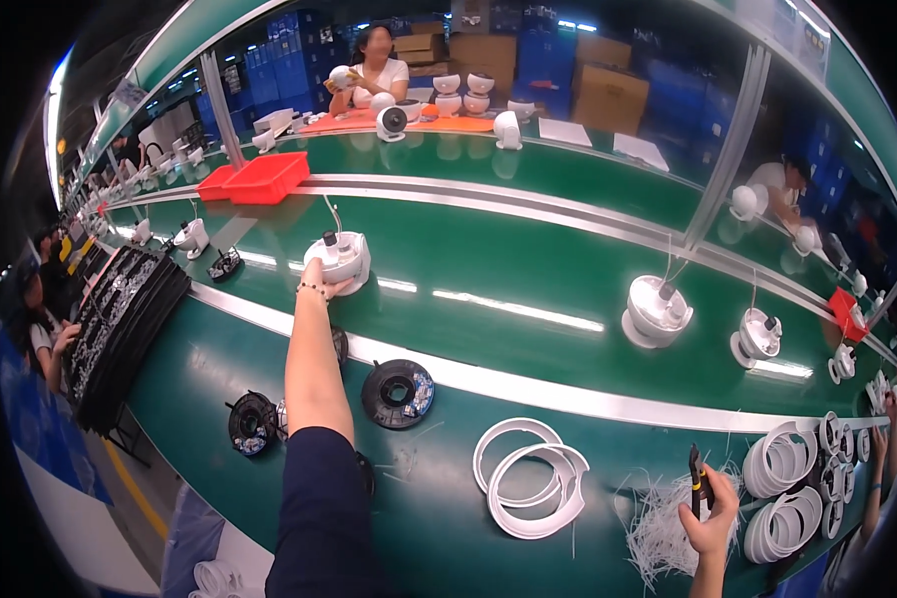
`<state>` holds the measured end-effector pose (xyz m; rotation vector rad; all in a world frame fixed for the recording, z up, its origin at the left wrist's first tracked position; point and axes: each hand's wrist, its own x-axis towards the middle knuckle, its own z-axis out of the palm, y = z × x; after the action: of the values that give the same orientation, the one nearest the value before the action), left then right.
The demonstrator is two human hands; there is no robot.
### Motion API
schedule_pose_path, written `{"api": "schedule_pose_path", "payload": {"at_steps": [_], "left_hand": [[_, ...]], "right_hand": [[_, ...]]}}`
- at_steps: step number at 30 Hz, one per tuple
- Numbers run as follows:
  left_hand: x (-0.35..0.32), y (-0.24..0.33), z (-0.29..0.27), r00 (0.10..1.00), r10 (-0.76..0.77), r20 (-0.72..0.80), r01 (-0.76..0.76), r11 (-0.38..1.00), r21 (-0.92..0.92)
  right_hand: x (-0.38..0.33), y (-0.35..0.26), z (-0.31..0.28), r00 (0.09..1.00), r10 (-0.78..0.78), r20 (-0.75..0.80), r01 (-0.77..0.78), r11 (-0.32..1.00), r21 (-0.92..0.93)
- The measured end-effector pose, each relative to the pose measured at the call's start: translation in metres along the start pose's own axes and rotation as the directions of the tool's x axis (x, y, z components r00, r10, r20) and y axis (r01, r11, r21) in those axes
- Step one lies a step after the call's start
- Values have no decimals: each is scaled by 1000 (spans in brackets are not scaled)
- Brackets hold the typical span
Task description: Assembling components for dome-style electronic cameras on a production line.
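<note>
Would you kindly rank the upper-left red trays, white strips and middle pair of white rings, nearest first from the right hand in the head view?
1. White strips: beside the right hand.
2. White rings: to its left.
3. Red trays: far upper left.

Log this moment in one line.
left hand: grasping white housing; right hand: holding pliers; bench: loose white strips, white rings

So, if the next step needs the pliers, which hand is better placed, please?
The right hand, most likely: it holds the black-and-yellow pliers, by the pile of thin white strips. The left hand is stretched out and cupped against a white housing, with no tool visible in it.
</note>
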<state>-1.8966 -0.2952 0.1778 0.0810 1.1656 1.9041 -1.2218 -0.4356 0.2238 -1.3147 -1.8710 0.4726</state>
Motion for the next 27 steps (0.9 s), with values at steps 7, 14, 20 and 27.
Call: {"api": "schedule_pose_path", "payload": {"at_steps": [7, 14, 20, 27], "left_hand": [[-22, -5, 44, 979, 37, 199, -27, 998, -51], [-158, -19, 106, 857, 145, 494, -177, 984, 18], [-238, -59, 121, 634, 440, 636, -635, 766, 103], [-288, -80, 135, 531, 405, 744, -731, 663, 160]], "right_hand": [[13, -11, 1, 995, -96, -15, 97, 993, 66], [34, -47, 15, 957, -287, 28, 278, 944, 177], [80, -127, 21, 821, -571, 12, 571, 820, -24], [111, -154, 38, 750, -652, -110, 564, 718, -407]]}}
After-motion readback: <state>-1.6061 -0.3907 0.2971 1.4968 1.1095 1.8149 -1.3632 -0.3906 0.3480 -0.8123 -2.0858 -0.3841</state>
